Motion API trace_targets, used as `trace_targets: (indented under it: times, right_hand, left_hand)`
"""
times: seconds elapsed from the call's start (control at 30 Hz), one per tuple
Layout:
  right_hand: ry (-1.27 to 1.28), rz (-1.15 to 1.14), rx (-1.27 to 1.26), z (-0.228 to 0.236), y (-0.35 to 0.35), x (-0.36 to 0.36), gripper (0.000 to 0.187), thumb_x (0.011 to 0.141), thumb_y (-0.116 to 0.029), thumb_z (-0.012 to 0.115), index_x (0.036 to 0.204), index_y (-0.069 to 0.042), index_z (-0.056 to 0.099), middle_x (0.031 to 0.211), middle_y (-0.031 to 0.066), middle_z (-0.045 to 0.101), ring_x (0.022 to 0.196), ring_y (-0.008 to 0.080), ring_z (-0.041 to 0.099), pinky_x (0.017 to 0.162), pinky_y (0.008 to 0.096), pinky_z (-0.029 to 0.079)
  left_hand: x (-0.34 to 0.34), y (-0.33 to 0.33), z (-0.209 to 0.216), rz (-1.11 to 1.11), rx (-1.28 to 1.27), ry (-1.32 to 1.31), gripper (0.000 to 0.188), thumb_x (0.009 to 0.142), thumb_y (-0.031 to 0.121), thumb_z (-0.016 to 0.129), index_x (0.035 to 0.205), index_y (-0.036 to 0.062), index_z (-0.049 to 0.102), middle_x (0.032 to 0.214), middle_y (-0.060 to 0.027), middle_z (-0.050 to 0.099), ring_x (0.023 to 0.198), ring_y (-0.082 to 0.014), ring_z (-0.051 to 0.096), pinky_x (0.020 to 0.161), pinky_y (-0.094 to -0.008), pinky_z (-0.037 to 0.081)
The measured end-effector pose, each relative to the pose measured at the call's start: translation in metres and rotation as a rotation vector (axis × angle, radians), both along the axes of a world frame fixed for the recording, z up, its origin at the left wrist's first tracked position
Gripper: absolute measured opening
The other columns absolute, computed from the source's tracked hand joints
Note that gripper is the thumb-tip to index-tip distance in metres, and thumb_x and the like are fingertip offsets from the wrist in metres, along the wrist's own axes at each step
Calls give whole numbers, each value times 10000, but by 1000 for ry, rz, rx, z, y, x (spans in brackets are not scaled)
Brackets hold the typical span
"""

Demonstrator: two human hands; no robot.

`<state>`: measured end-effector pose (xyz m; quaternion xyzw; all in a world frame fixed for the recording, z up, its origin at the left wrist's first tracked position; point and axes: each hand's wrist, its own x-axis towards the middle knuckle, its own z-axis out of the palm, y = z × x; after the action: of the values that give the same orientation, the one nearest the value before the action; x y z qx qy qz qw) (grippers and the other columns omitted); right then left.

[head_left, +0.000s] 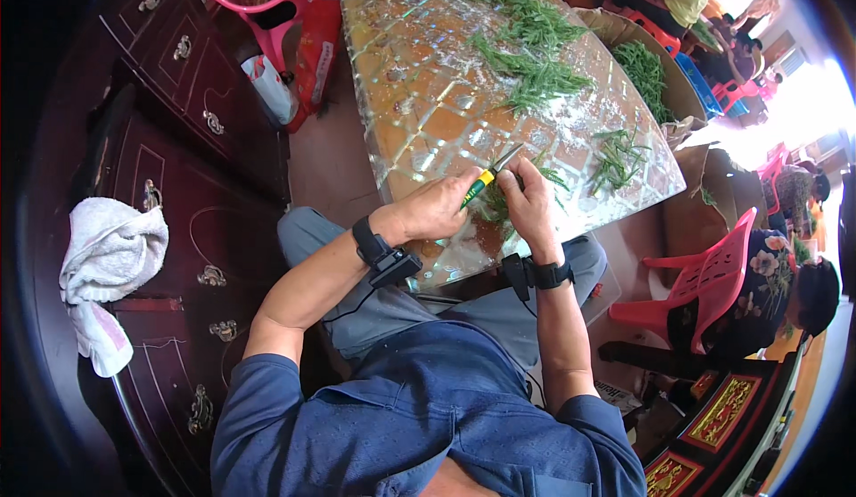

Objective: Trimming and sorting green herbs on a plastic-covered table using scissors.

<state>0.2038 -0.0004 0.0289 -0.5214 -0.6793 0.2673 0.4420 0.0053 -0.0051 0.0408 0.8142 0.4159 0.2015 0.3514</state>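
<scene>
1. Landmark: the rectangular table with a glossy, lattice-patterned brown top (401,136). Everything below is placed against it.
2. Left hand (437,205), above the table's near end: wrapped around the handle of a slim hand tool with green-and-yellow grips and a pointed metal nose (477,188). Nose points away, toward the table's far end. Can't tell if the nose is parted.
3. Right hand (533,210), same end: thumb and fingers drawn in beside the nose. Can't tell whether they pinch anything; too small.
4. Loose green feathery sprigs (492,203) lie on the table's near end, under and between both hands, partly hidden.
5. Step in hand, my read: close tool work at the fingertips, probably on one sprig or a small part of it. Next move calls for a steady left grip and right fingertips clear of the point.
6. Small separate green clump (620,160): on the table, by its right corner, apart from the hands.
7. Long heap of green feathery sprigs (539,78): on the table, running up to its far end.
8. Pink plastic chair (713,270): off the table's right corner, a seated person in a dark floral top (769,270) beside it.
9. Brown cardboard box filled with green sprigs (644,73): just beyond the table's right edge.
</scene>
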Motion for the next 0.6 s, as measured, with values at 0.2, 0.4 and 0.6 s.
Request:
trace_targets:
  times: [0.2,0.4,0.6]
  right_hand:
    - [-3,-55,-27,-7,-5,10,174,909,-176,635,890,-3,628,714,166,628,650,261,628,636,368,489]
    - [56,-14,-94,-18,-11,15,193,948,-185,610,877,-6,599,707,15,559,695,95,509,640,289,441]
    - [27,18,-183,-21,-14,15,202,952,-196,607,864,-14,604,718,0,570,688,87,511,631,278,439]
  left_hand:
    - [14,-1,-22,19,-35,-115,516,858,76,571,1340,-37,423,1061,-323,632,1024,-481,614,862,-489,494]
    - [18,-7,-32,19,-90,-200,450,844,161,659,1213,-31,486,881,-240,667,837,-353,688,760,-428,537]
    - [16,-12,-39,32,-277,-232,492,870,177,654,1284,-11,465,850,-167,644,742,-237,642,692,-373,525]
